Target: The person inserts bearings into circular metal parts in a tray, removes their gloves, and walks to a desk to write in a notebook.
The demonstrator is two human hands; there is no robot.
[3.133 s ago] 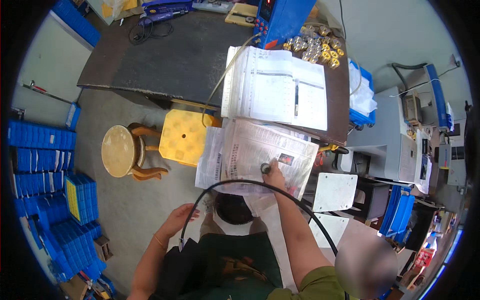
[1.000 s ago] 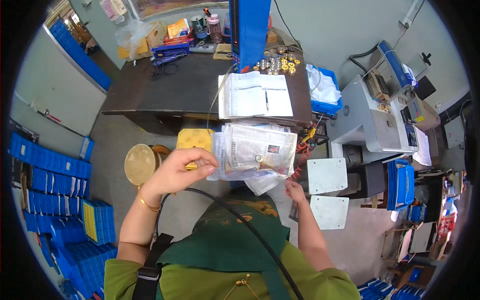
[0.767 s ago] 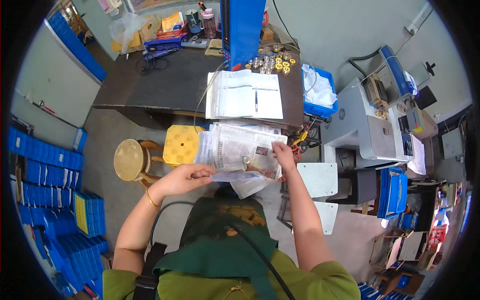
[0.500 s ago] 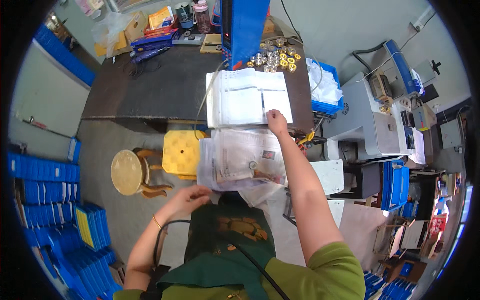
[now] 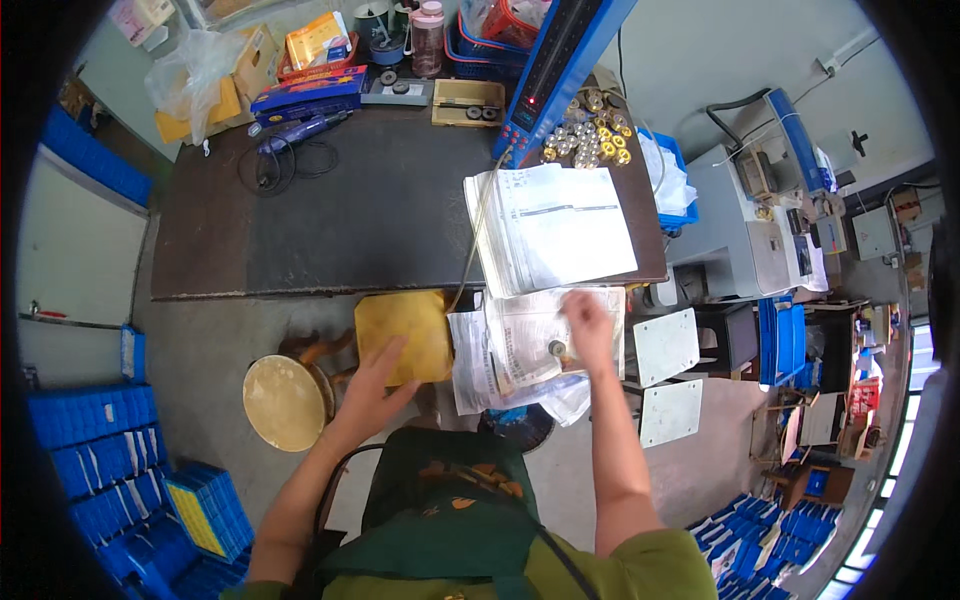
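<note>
My left hand (image 5: 378, 392) reaches over the near edge of a yellow stool (image 5: 405, 325), its fingers apart and nothing in them. A little in front of the table edge, my right hand (image 5: 588, 320) hovers above a stack of printed sheets (image 5: 520, 330). Motion smears its fingers, so I cannot tell whether it holds anything. Near that hand a small ring-shaped metal part (image 5: 556, 348) lies on the sheets. Just beyond, a thick open record book (image 5: 570, 230) with white pages rests at the table's front right.
The dark table (image 5: 350, 220) carries a blue upright instrument (image 5: 545, 90), several silver and gold metal parts (image 5: 590, 135), a purple corded tool (image 5: 305, 132) and a wooden case (image 5: 468, 102). A round stool (image 5: 288, 402) stands left. Blue bins (image 5: 110, 450) line the left side.
My right hand has come back from the book to above the sheets; the pen seen on the page no longer shows. My left hand has moved forward to the yellow stool. The view has shifted.
</note>
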